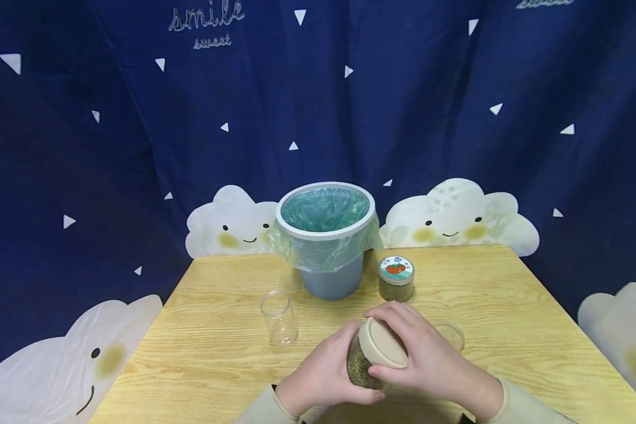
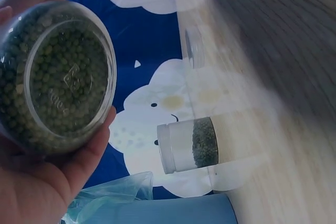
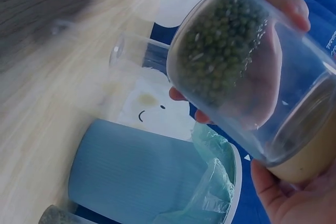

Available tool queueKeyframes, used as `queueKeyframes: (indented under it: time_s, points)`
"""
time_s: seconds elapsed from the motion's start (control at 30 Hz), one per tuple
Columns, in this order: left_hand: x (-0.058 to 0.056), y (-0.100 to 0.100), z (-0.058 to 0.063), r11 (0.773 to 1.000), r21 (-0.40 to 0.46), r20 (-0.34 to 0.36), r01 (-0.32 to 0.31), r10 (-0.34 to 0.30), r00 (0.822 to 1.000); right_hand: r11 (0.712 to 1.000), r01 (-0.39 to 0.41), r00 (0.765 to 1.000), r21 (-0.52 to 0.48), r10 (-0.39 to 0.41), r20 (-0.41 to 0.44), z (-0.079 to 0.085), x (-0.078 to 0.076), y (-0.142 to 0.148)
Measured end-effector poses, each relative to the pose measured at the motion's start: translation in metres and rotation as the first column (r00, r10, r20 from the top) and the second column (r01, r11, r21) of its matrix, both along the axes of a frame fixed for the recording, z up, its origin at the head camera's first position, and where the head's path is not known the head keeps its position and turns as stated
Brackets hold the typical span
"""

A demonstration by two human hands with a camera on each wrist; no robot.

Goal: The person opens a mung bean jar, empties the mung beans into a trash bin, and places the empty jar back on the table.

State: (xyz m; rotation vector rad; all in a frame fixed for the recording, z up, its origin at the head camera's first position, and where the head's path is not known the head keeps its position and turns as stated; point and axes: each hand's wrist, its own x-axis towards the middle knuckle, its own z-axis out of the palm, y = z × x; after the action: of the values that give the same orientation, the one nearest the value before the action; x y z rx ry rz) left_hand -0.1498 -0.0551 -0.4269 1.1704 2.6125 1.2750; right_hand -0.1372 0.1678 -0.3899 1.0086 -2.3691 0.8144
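Note:
Between both hands a clear jar (image 1: 358, 368) partly filled with small green beans is held tilted above the table. My left hand (image 1: 322, 372) grips the body of the jar, fingers and thumb around its side. My right hand (image 1: 429, 356) grips the beige lid (image 1: 386, 344) from above, and the lid sits on the jar's mouth. In the left wrist view the round clear base (image 2: 68, 80) faces the camera. The right wrist view shows the beans (image 3: 220, 51) gathered toward the base, with space above them below the lid.
A blue-grey bin (image 1: 333, 281) with a green liner bag stands at the back. Right of it sits a smaller jar (image 1: 396, 291) with a tomato label on top. An upright clear cup (image 1: 282, 327) is at left; a shallow clear lid (image 1: 460, 334) lies at right.

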Motion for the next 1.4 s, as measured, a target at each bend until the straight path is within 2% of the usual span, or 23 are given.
queueKeyframes:
  time_s: [0.17,0.3,0.53,0.7,0.87,0.97,1.07,1.2,1.4]
  points:
    - [0.000,-0.002,0.000,0.998,0.017,0.070,0.054,-0.055,0.996,0.999,-0.039,0.999,0.019,0.039,0.013,-0.002,0.001,0.003]
    - [0.000,-0.003,-0.001,0.996,0.027,0.098,0.088,-0.090,0.991,0.996,-0.081,0.997,0.025,0.081,-0.002,-0.003,0.000,0.006]
    - [0.000,-0.004,-0.001,0.993,0.028,0.072,0.116,-0.118,0.990,0.984,-0.175,0.983,0.040,0.176,-0.045,-0.004,-0.005,0.010]
    - [0.001,-0.004,-0.003,0.996,0.031,0.037,0.078,-0.079,0.996,0.981,-0.179,0.983,0.080,0.182,-0.028,-0.002,-0.005,0.014]
    - [0.004,-0.002,-0.005,1.000,0.012,-0.035,-0.020,0.020,0.999,0.985,-0.112,0.994,0.132,0.113,0.000,0.002,-0.003,0.018]
    - [0.005,-0.001,-0.006,0.996,-0.002,-0.082,-0.084,0.083,0.993,0.989,-0.022,1.000,0.144,0.020,0.015,0.007,0.000,0.018]
    - [0.005,0.000,-0.007,0.991,-0.013,-0.109,-0.135,0.133,0.985,0.986,0.083,0.996,0.144,-0.087,0.021,0.010,0.003,0.016]
    - [0.005,0.000,-0.008,0.984,-0.014,-0.126,-0.176,0.172,0.977,0.973,0.171,0.984,0.154,-0.177,0.026,0.011,0.005,0.014]
    - [0.001,0.000,-0.009,0.980,-0.016,-0.141,-0.196,0.192,0.971,0.966,0.205,0.975,0.158,-0.215,0.049,0.009,0.005,0.012]
